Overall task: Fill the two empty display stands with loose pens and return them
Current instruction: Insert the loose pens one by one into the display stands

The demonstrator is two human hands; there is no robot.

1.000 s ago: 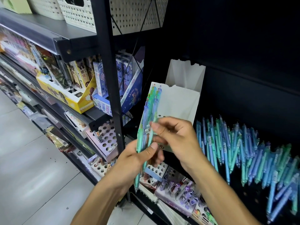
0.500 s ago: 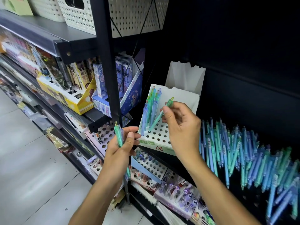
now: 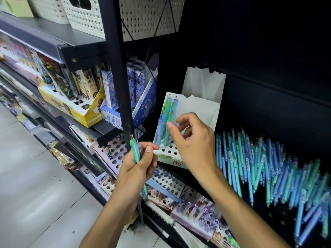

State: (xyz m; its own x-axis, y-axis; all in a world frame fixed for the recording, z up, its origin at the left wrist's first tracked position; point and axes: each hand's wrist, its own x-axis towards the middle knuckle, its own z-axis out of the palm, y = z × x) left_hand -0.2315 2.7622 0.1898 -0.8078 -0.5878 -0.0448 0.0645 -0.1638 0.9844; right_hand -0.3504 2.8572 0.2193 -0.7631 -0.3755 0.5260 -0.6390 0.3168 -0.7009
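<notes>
Item: white cardboard display stand with a punched hole grid (image 3: 179, 149), seated on the black metal shelf (image 3: 268, 203), tilted back, its holes mostly bare. A second white cardboard stand (image 3: 204, 83) stands just behind it, seemingly with no pens.

Contents so far: a short cluster of blue and green translucent pens (image 3: 166, 122), upright in the left columns.

Stock: loose pile of blue and green pens (image 3: 265, 163), lying on the shelf just right of the stand.

Your left hand (image 3: 138, 169): grips a small bundle of green and blue pens (image 3: 137, 151), thumb across the barrels, caps up, in front of the black upright post (image 3: 118, 68).

Your right hand (image 3: 193, 140): holds nothing; fingers loosely spread, thumb tip close to the seated pens, over the grid.

Step in hand, as judged: drawing the next pen from your left-hand bundle and seating it.

Method:
- Pinch one pen only, near the cap end.
- Hold your left-hand bundle close beside the stand, so each reach is short.
- Fill the column next to the seated pens, working rightward.
- Enter each hole tip first, along the stand's backward lean.
- Avoid brushing the seated pens; they may tip.
</notes>
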